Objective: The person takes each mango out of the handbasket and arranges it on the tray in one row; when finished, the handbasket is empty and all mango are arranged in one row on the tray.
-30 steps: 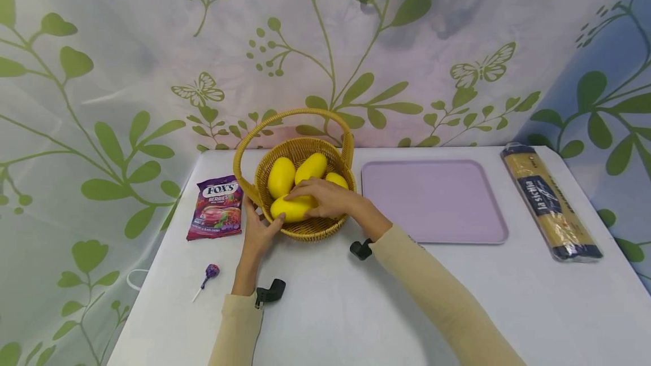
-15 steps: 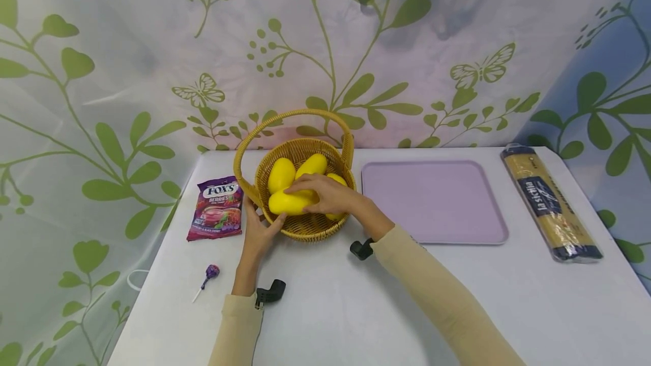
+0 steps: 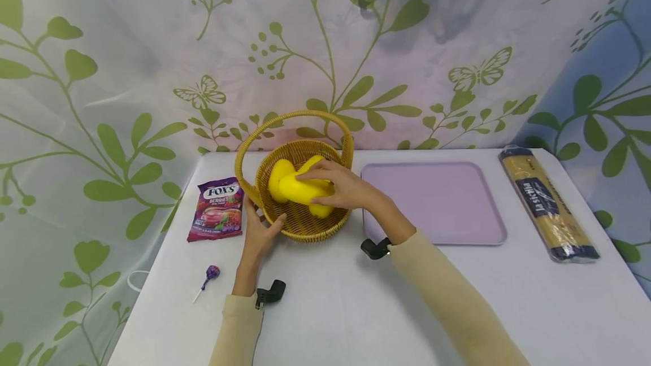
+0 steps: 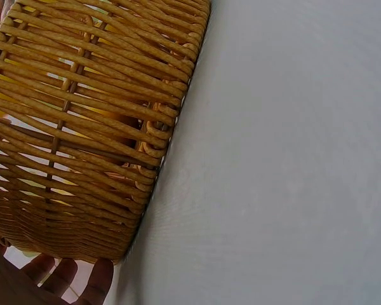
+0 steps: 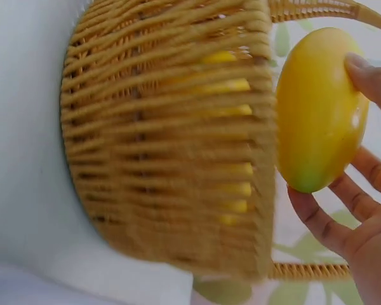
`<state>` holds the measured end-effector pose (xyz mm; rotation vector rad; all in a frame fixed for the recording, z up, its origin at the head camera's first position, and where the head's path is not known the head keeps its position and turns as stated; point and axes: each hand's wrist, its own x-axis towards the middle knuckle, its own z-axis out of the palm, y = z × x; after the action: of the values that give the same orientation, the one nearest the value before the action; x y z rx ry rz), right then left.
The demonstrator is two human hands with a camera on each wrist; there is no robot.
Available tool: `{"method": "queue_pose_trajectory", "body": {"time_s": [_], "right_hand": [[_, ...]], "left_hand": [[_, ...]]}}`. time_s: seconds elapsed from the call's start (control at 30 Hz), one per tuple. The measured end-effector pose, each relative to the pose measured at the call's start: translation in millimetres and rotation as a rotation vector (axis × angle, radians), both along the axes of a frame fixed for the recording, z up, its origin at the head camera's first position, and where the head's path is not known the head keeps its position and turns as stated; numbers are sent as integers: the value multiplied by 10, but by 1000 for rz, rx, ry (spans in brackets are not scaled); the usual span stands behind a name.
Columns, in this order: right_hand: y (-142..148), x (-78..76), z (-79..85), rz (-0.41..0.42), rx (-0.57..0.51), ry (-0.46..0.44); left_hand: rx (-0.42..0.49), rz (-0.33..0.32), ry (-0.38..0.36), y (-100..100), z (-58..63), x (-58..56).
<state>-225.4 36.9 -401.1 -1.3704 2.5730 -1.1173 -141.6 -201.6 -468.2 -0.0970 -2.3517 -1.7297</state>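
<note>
A yellow mango (image 3: 304, 190) with a greenish tip is in my right hand (image 3: 346, 186), the thumb and fingers gripping it. The right wrist view shows this mango (image 5: 320, 108) at the rim of the woven wicker basket (image 5: 171, 146). More yellow mangoes (image 3: 277, 177) lie inside the basket (image 3: 305, 236), partly covered by the held one and my hand. My left hand (image 3: 259, 236) holds the basket's near left side, thumb near the rim. In the left wrist view its fingertips (image 4: 100, 279) touch the weave low down.
A purple candy bag (image 3: 217, 209) lies left of the basket, with a lollipop (image 3: 209, 277) nearer me. To the right lie a lilac tray (image 3: 432, 202) and a pack of spaghetti (image 3: 548, 202). The basket's tall handle (image 3: 295, 116) arches over its far side.
My right hand has lifted the mango from the basket's front and moved it up and rightward over the others. The left hand and the basket stay in place.
</note>
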Motion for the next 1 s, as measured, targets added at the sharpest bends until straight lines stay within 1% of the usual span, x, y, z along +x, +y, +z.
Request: {"method": "queue_pose_trajectory", "body": {"time_s": [0.13,0.37,0.5,0.77,1.0], "right_hand": [[205,86,40,-51,-25,-2],[567,246,59,-136,-57,-7],[742,326,50,-181,-74,16],[1020,455,-19,-287,-100,67],[1223,518,-140,-431,-89,73]], "left_hand": [[6,-5,-3,4,-18,-4],[10,-15,2,-1,-24,9],[5,-5,-12,-3,-30,9],[8,4,-30,-12,-31,18],[15,0,-30,-7,-40,17]]}}
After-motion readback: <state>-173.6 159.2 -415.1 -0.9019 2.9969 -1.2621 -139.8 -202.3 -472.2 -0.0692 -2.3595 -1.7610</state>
